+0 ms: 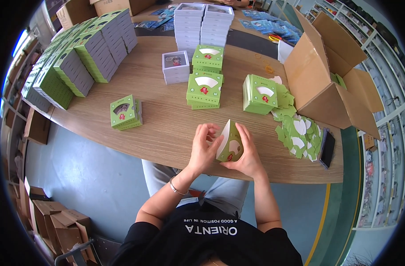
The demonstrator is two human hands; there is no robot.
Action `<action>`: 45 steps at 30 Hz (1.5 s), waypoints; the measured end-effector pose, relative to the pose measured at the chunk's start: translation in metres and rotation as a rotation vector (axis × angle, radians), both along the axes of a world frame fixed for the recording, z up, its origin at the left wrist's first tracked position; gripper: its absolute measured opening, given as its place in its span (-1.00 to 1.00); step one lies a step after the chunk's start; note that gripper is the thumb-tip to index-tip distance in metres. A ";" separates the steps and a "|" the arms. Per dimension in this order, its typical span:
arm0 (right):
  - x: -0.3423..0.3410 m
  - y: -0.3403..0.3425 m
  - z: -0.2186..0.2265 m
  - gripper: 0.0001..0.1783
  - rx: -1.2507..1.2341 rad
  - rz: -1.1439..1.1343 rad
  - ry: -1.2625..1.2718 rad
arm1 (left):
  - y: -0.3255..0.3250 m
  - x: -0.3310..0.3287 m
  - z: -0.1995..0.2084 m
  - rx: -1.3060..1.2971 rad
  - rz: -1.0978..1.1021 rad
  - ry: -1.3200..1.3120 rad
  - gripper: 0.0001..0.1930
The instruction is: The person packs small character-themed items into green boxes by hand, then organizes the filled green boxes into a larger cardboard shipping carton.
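Near the front edge of the table, my right hand (248, 156) grips a green card sleeve (234, 146), its thumb below and fingers along the far right side. The sleeve stands tilted, bowed open, with a white inner face and a fan-shaped window. At its left edge is my left hand (204, 148), fingers curled and apart, thumb tip against or just beside the card. Straight ahead, green-sleeved boxes (204, 90) sit in low stacks. To their right is a pile of flat green sleeves (259, 94). Farther left lies a small stack of sleeved boxes (125, 112).
Tall rows of sleeved boxes (85, 51) fill the far left. White boxes (203, 24) are stacked at the back, with a windowed white box (176, 66) before them. At right are green and white card scraps (301, 136), a phone (327, 149) and an open carton (311, 73).
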State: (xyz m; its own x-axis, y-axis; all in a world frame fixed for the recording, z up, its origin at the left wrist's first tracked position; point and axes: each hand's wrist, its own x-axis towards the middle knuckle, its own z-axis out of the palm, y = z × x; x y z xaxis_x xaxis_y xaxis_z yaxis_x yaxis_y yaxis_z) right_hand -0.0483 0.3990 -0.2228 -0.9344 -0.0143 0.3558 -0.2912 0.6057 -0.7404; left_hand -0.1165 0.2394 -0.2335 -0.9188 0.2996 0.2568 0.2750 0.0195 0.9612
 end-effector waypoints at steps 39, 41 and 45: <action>-0.050 0.022 -0.031 -0.81 -0.364 -0.219 -0.296 | 0.018 0.011 0.000 -0.664 0.091 0.430 -0.36; -0.051 0.022 -0.030 -0.80 -0.358 -0.176 -0.276 | 0.018 0.026 -0.011 -0.929 -0.037 0.692 -0.14; -0.055 0.029 -0.021 -0.81 0.012 -0.246 -0.220 | 0.029 0.018 -0.012 -1.038 -0.094 0.667 -0.10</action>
